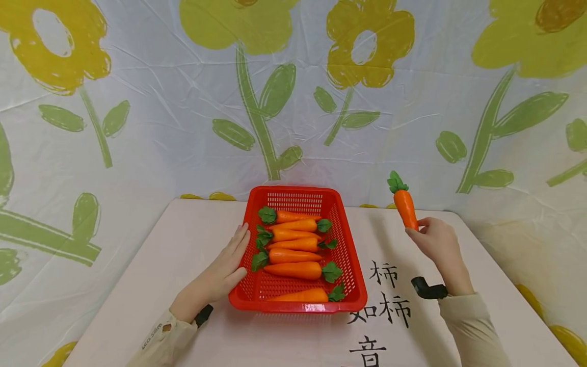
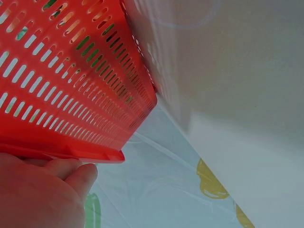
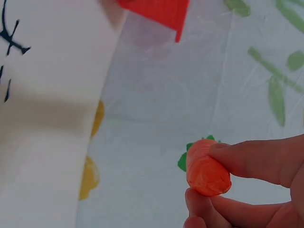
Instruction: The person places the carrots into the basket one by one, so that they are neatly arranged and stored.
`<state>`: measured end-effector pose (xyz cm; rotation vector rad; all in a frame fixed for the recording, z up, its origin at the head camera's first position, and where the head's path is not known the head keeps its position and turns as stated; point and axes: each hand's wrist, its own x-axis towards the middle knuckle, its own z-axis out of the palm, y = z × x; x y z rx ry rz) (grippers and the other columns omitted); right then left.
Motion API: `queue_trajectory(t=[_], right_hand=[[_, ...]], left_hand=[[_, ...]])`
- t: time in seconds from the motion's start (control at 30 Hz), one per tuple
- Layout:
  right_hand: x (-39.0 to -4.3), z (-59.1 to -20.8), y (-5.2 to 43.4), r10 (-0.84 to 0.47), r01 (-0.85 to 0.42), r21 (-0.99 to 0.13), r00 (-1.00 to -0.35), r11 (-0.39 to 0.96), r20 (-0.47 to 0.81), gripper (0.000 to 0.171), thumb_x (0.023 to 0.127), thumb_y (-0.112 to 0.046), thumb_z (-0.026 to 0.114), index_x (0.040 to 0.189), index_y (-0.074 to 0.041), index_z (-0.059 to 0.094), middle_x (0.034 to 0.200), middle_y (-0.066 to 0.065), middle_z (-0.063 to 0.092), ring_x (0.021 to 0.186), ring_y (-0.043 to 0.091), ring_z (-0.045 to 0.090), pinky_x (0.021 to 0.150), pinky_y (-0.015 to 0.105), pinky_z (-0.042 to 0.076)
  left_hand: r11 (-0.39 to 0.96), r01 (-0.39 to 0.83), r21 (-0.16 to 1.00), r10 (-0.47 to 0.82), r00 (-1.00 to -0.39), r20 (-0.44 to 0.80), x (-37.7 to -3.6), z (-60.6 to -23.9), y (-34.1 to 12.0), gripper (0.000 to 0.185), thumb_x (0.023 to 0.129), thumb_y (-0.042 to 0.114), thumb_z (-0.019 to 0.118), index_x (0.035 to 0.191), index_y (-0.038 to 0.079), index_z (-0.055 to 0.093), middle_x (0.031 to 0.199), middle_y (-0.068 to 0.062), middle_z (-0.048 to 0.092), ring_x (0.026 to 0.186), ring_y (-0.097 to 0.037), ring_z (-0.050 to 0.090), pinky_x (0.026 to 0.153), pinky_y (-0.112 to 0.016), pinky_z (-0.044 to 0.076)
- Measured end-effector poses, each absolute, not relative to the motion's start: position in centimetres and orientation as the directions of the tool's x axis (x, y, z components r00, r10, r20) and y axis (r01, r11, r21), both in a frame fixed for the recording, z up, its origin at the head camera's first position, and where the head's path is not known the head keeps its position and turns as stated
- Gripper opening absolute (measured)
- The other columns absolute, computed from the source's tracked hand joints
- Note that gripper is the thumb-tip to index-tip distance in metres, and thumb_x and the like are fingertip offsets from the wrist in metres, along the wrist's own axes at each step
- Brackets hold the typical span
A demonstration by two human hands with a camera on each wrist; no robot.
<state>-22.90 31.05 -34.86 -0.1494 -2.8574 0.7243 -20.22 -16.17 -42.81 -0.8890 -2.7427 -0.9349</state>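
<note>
My right hand pinches a carrot near its lower end, green leaves upward, raised to the right of the basket. In the right wrist view the carrot sits between thumb and fingertips, its blunt end toward the camera. A red plastic basket stands mid-table with several carrots lying crosswise in it, their leaves pointing to alternate sides. My left hand lies along the basket's left side with fingers extended. From the left wrist, those fingers touch the rim of the slotted basket wall.
The pale table carries black brush-style characters right of the basket. Behind and around it hangs a white cloth printed with yellow flowers and green leaves. A black strap is on the right wrist.
</note>
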Motion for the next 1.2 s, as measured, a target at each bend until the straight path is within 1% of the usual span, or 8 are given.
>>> queue_trajectory(t=[0.17,0.33,0.47,0.6,0.77,0.9,1.03,1.2], right_hand=[[-22.1,-33.0,29.5,0.072,-0.017,-0.461,-0.982,0.887,0.175,0.045,0.086,-0.027,0.06,0.109,0.012,0.058,0.086,0.023,0.064,0.064,0.025,0.055,0.05,0.029,0.041],[-21.6,-31.7,27.8,-0.029,-0.13,-0.454,-0.975,0.882,0.221,0.04,0.086,-0.023,0.063,0.108,0.01,0.059,0.076,0.015,0.064,0.059,0.02,0.052,0.049,0.03,0.041],[-21.4,-31.0,26.3,-0.126,-0.239,-0.453,-0.956,0.859,0.267,0.037,0.085,-0.02,0.066,0.108,0.008,0.06,0.072,0.009,0.063,0.057,0.017,0.052,0.049,0.03,0.042],[-21.5,-30.6,25.0,-0.223,-0.337,-0.438,-0.93,0.833,0.292,0.034,0.083,-0.015,0.069,0.108,0.006,0.062,0.072,0.005,0.062,0.06,0.017,0.052,0.051,0.03,0.042],[-22.0,-30.2,23.8,-0.384,-0.492,-0.371,-0.863,0.787,0.329,0.026,0.08,-0.012,0.072,0.103,-0.001,0.066,0.073,-0.002,0.06,0.067,0.016,0.052,0.061,0.031,0.043],[-22.3,-29.9,22.9,-0.515,-0.607,-0.332,-0.792,0.722,0.327,0.026,0.079,-0.012,0.074,0.104,-0.006,0.067,0.079,-0.006,0.061,0.068,0.01,0.053,0.064,0.029,0.046],[-22.3,-29.6,22.1,-0.615,-0.68,-0.29,-0.733,0.673,0.292,0.027,0.079,-0.012,0.074,0.105,-0.01,0.066,0.086,-0.008,0.06,0.073,0.008,0.053,0.066,0.027,0.048],[-22.4,-29.5,20.8,-0.706,-0.752,-0.216,-0.659,0.623,0.259,0.025,0.078,-0.014,0.074,0.102,-0.013,0.066,0.085,-0.009,0.057,0.077,0.009,0.05,0.068,0.027,0.046]], left_hand=[[0.638,0.565,0.524,0.496,-0.821,0.282,-20.3,-42.8,-16.2,0.074,0.083,0.007,0.045,0.149,-0.002,0.011,0.158,-0.011,-0.001,0.143,-0.031,0.0,0.11,-0.054,0.016],[0.636,0.57,0.52,0.499,-0.818,0.286,-20.3,-42.8,-16.2,0.074,0.084,0.007,0.045,0.149,-0.003,0.011,0.158,-0.011,0.0,0.143,-0.031,0.001,0.11,-0.054,0.016],[0.635,0.572,0.519,0.5,-0.817,0.288,-20.3,-42.8,-16.2,0.074,0.084,0.008,0.045,0.149,-0.003,0.011,0.158,-0.011,0.0,0.143,-0.032,0.001,0.11,-0.055,0.016],[0.633,0.571,0.523,0.499,-0.817,0.289,-20.3,-42.9,-16.2,0.074,0.084,0.008,0.045,0.149,-0.002,0.011,0.157,-0.012,0.0,0.143,-0.032,0.001,0.11,-0.054,0.016],[0.631,0.569,0.528,0.5,-0.818,0.285,-20.3,-43.0,-16.2,0.073,0.085,0.007,0.045,0.149,-0.002,0.011,0.158,-0.011,-0.001,0.143,-0.032,0.0,0.11,-0.055,0.016],[0.631,0.569,0.527,0.501,-0.818,0.283,-20.2,-42.9,-16.2,0.073,0.085,0.008,0.044,0.149,-0.003,0.011,0.158,-0.011,-0.001,0.143,-0.033,0.0,0.11,-0.055,0.015],[0.629,0.575,0.524,0.504,-0.814,0.29,-20.2,-42.8,-16.2,0.072,0.085,0.008,0.044,0.149,-0.004,0.012,0.157,-0.012,0.0,0.143,-0.033,0.001,0.11,-0.055,0.016],[0.626,0.578,0.523,0.504,-0.812,0.295,-20.1,-42.7,-16.2,0.072,0.085,0.007,0.044,0.148,-0.004,0.012,0.157,-0.012,0.0,0.143,-0.033,0.0,0.11,-0.056,0.015]])
